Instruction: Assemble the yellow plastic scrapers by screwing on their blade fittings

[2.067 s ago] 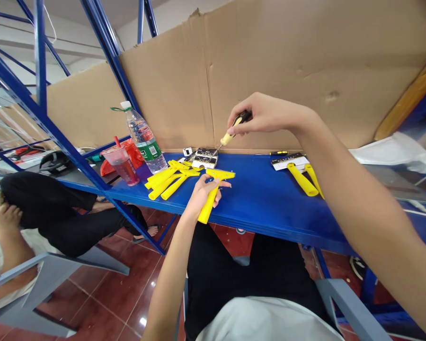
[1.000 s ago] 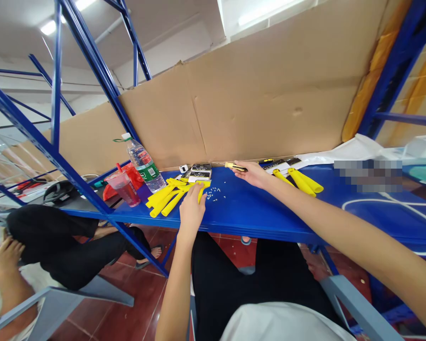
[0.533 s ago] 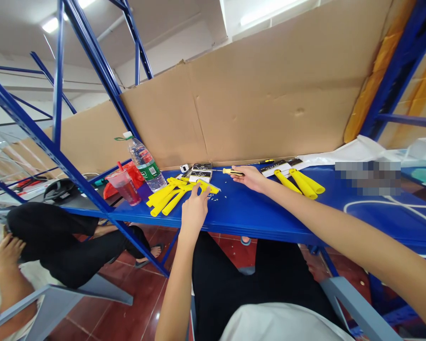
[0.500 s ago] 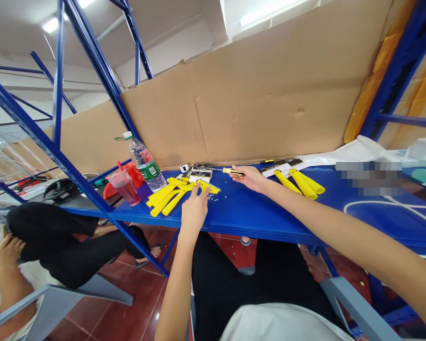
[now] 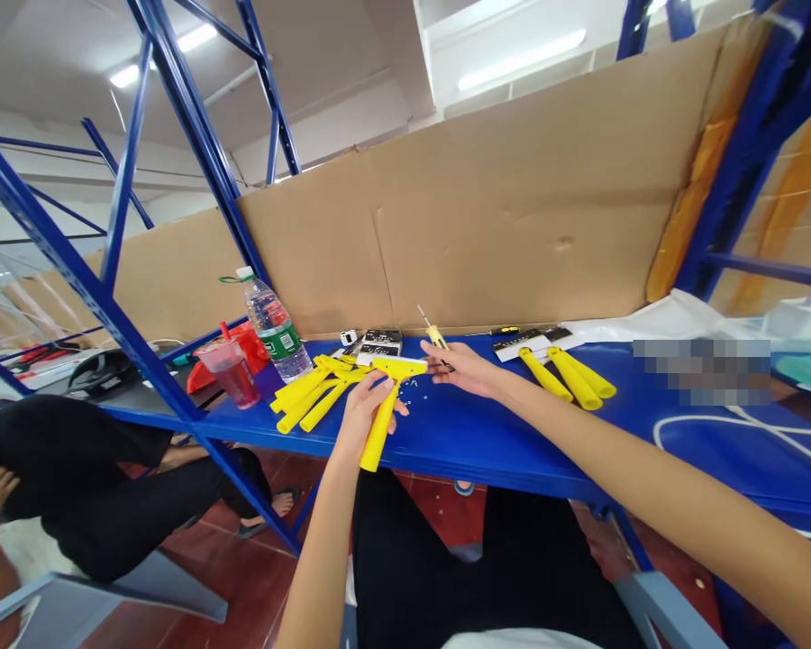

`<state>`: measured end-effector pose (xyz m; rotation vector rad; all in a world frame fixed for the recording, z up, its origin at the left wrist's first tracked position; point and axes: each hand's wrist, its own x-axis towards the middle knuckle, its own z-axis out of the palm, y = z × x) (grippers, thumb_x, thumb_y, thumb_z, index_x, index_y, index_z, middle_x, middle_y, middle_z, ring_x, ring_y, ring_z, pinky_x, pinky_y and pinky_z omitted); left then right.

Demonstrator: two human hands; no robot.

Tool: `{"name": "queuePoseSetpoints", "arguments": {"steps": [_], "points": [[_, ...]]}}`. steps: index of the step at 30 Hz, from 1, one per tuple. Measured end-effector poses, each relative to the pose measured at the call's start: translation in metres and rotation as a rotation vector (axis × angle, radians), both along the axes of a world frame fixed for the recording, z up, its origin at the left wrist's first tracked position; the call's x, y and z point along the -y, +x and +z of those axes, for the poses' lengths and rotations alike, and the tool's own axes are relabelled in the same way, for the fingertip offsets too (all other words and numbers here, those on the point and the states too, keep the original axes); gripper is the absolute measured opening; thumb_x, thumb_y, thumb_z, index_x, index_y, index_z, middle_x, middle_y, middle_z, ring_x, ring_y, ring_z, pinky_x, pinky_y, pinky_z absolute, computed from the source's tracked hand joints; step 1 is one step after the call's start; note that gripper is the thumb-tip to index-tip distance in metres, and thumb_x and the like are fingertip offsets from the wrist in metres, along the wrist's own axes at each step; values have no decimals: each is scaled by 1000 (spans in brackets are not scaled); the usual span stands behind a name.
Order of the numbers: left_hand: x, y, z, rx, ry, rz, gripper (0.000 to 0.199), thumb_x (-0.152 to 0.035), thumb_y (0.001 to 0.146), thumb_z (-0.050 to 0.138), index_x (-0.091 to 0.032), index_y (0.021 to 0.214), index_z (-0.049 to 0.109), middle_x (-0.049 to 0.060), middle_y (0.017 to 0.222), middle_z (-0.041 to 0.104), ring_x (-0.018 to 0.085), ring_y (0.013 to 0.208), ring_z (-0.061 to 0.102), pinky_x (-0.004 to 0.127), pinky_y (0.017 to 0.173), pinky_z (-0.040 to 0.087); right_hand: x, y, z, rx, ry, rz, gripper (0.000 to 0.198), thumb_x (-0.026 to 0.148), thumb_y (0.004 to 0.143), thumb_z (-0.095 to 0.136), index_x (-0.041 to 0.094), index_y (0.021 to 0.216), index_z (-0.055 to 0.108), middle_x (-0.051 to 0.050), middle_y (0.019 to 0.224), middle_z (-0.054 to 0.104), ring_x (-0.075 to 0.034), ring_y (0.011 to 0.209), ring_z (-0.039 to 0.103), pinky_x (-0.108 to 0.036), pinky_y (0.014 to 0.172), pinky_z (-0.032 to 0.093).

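Observation:
My left hand is closed around a yellow scraper, its wide head up and its handle slanting down past the table's front edge. In my right hand is a screwdriver with a yellow and black handle, shaft pointing up and away from me. The scraper's head is close to my right fingertips; whether they touch I cannot tell. Left of my left hand lies a pile of yellow scrapers. Small loose screws are scattered on the blue table between my hands.
A water bottle and a red drink cup stand at the left. Black-and-white packets lie at the back. Right are more yellow scrapers, another screwdriver and a white cable. A seated person is at left.
My left hand has lifted a yellow scraper from the pile and brought it nearer me, handle down. The screwdriver in my right hand has turned from lying sideways to pointing upward.

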<state>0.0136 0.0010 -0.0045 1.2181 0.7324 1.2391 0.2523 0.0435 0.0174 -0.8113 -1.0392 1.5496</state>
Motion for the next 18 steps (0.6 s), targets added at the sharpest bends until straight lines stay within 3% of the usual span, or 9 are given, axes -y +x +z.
{"name": "queuePoseSetpoints", "arguments": {"steps": [4,8,12,14,18], "points": [[-7,-1,-4,-28,-13,-44,68,-54,77,98,-19,122,61,8,90,83,21,62,77,22,38,45,6,-5,3,92,28,67,52,19,70,111,20,90,63,1,75,72,-17,70,77,-26,61,67],[2,-9,3,-144,-14,-99,69,-54,84,94,-16,132,62,11,89,85,21,54,74,23,37,42,1,-4,-1,105,27,-2,50,17,76,107,21,91,60,5,67,67,-14,62,73,-25,59,68],[9,-18,12,-249,-22,-106,72,-52,89,91,-14,141,59,9,81,84,17,41,64,25,37,43,-9,-1,-5,87,32,-91,46,10,85,100,23,93,56,-3,78,77,-18,70,81,-24,62,68],[7,-23,13,-241,-13,-81,64,-52,89,91,-16,132,60,13,90,86,17,44,66,24,38,45,-13,1,-8,77,46,-153,45,6,89,95,23,92,54,-4,81,78,-18,74,83,-24,65,69],[-4,-40,11,-139,38,71,53,-47,88,90,-20,116,54,25,130,84,18,63,77,23,41,50,-16,6,-13,117,102,-275,43,4,92,91,24,90,53,0,76,73,-18,73,83,-24,68,69]]}}
